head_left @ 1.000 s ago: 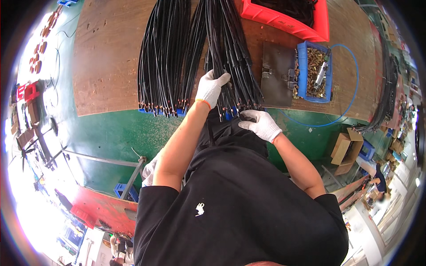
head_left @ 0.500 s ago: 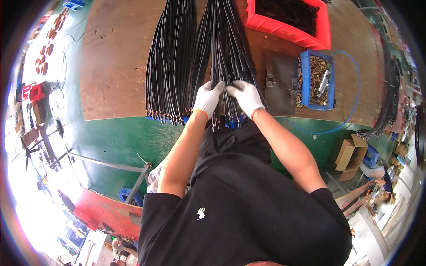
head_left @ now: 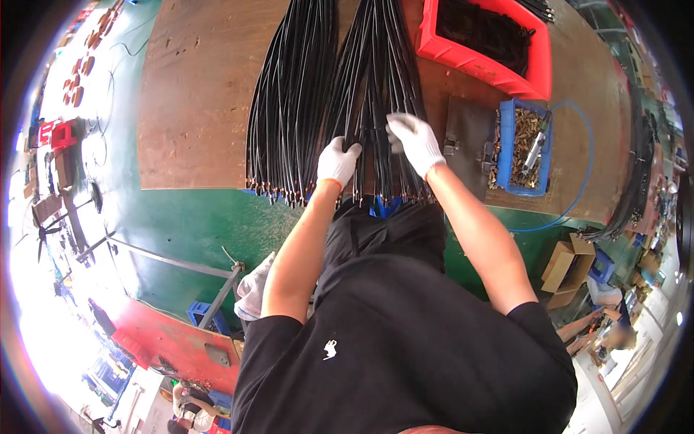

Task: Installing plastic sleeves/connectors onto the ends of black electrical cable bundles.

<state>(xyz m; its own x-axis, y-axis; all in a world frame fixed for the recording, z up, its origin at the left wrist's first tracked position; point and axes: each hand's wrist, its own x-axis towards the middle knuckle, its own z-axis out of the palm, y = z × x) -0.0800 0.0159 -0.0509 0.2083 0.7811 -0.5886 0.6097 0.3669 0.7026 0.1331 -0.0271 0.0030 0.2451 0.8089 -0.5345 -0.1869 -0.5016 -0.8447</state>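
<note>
Long black cables lie in bundles over the near edge of the table, a wide left bundle [head_left: 293,108] and a right bundle [head_left: 396,72] split into strands. Their bare coppery ends point toward me. My left hand [head_left: 337,162], in a white knit glove, is closed with thumb and fingers on black cable between the bundles; how many it grips is hidden. Over the right bundle, my gloved right hand [head_left: 417,142] has loosely bent fingers held apart, and no cable shows in them. Something blue [head_left: 387,207] peeks out below the cable ends.
A red bin [head_left: 538,85] with black parts stands at the back right of the brown table [head_left: 191,101]. Nearer is a blue tray [head_left: 533,191] of small brassy pieces, with a silver tool [head_left: 536,150] and blue hose [head_left: 591,145]. An open cardboard box [head_left: 567,266] sits right.
My right hand has moved up and right, off the strands it was handling beside my left hand. My left hand stays on the cables. The whole view has shifted slightly.
</note>
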